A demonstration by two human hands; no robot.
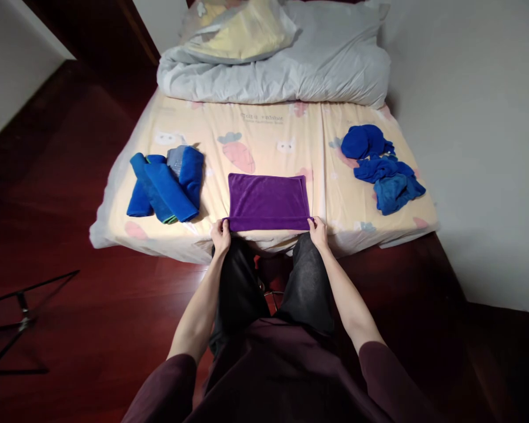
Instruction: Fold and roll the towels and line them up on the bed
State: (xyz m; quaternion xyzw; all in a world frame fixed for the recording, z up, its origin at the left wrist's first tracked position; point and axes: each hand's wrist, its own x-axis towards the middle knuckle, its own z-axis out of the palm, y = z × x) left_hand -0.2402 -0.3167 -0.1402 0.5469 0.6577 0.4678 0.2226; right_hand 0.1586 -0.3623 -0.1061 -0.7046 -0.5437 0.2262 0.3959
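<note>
A purple cloth (267,197) lies flat near the front edge of the bed, with a narrow strip folded over along its near side. My left hand (221,235) pinches the near left corner of the cloth. At the near right corner, my right hand (318,232) is closed on the fold in the same way. Several rolled blue cloths (171,188) are stacked across each other to the left. Crumpled blue cloths (385,170) lie in a loose heap to the right.
The bed (273,141) has a yellow sheet with carrot prints. A grey quilt (273,76) is bunched at the far end, under a pale yellow pillow (247,32). Black metal stand legs (22,305) are on the floor at left. A wall rises at right.
</note>
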